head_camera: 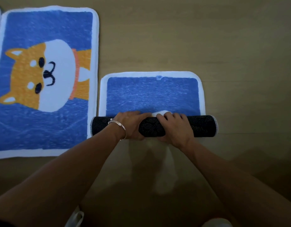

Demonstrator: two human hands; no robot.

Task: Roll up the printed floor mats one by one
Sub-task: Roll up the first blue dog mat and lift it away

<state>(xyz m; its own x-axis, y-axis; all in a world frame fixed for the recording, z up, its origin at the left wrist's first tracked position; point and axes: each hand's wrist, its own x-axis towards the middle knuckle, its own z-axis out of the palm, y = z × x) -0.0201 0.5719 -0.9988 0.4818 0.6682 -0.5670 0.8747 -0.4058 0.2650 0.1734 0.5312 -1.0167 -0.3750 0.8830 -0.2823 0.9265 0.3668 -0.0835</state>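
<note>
Mat in work: blue plush floor mat with a white border point(152, 95) lies right of centre, its far part flat and its near part wound into a black dot-backed roll point(204, 126).
Left hand point(130, 126): curled over the roll left of its middle, gripping it. There is a silver bangle point(119, 126) at the wrist.
Right hand point(176, 127): curled over the roll just beside the left hand, holding it.
Other mat: blue floor mat printed with an orange-and-white dog point(43, 79), spread flat at left, its edge just beside the roll's left end.
Ground: tan wooden floor point(198, 38).

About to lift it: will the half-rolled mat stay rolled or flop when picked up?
Probably floppy: the mat curls tightly under the left hand and right hand. Its dotted backing looks grippy, not slippery. The flat end would likely unroll.
</note>
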